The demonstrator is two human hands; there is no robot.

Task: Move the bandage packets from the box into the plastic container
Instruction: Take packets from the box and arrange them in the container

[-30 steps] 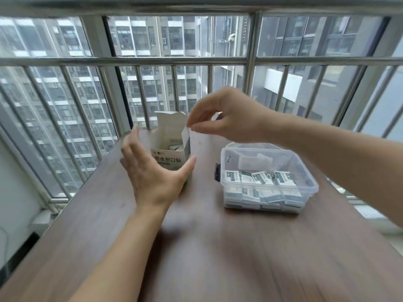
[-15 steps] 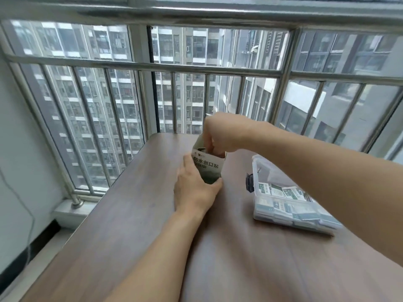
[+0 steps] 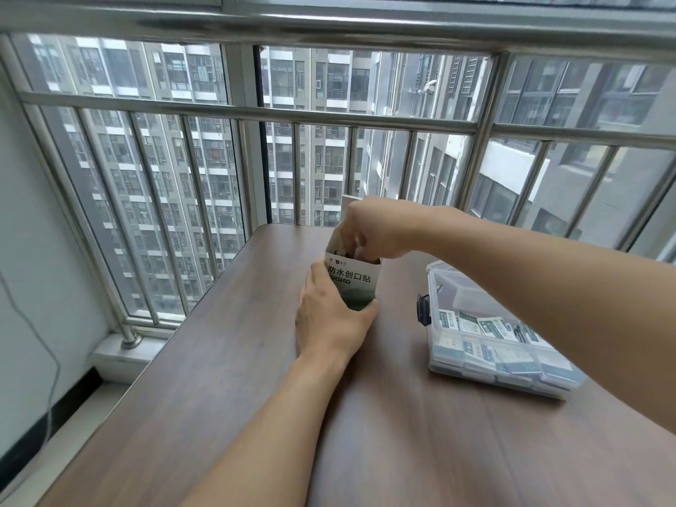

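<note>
While left hand (image 3: 331, 316) grips box (image 3: 353, 283), right hand (image 3: 373, 230) reaches inside

Your box (image 3: 352, 283) stands upright with its top flaps open, white above and dark green below, near the desk's far edge. Your clear plastic container (image 3: 490, 364) lies lidless toward the desk's right edge, with white-and-green bandage packets (image 3: 486, 325) inside it.

wooden table (image 3: 219, 415) | steel window bars (image 3: 256, 113) | wall cable (image 3: 40, 331)
</note>
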